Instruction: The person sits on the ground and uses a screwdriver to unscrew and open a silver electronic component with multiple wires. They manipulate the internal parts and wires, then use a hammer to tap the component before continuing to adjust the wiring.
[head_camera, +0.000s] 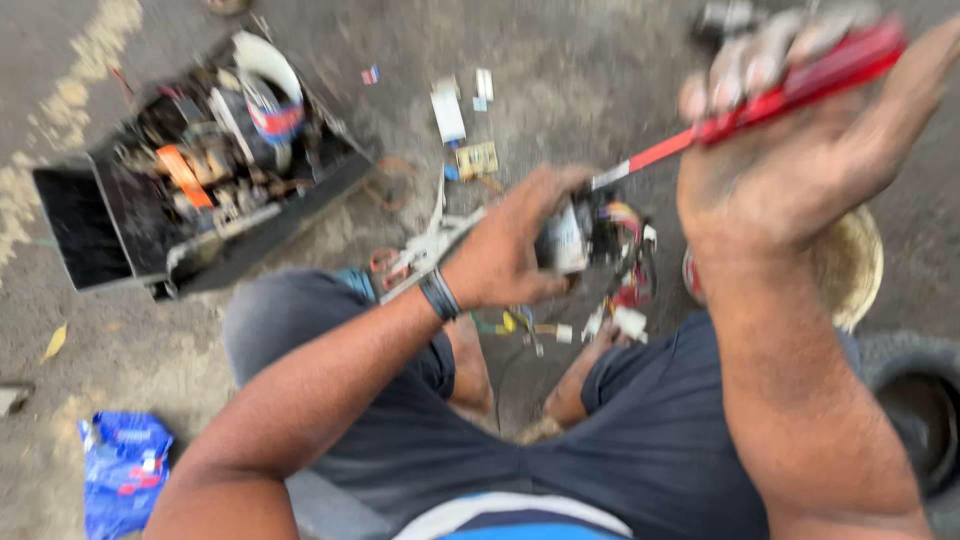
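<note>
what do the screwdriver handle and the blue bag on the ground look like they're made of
Screwdriver handle in the right hand: likely hard plastic, glossy translucent red, though blurred. Blue bag: probably thin plastic film, crumpled and shiny with creases.

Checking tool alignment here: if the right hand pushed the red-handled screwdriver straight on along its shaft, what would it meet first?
Most likely the small wired part held in the left hand: the screwdriver in the right hand points at it. Blur hides whether they touch.

Grey gritty ground (580, 70), daylight; open black toolbox (200, 180), blue packet (122, 470), tyre (915, 410).
</note>
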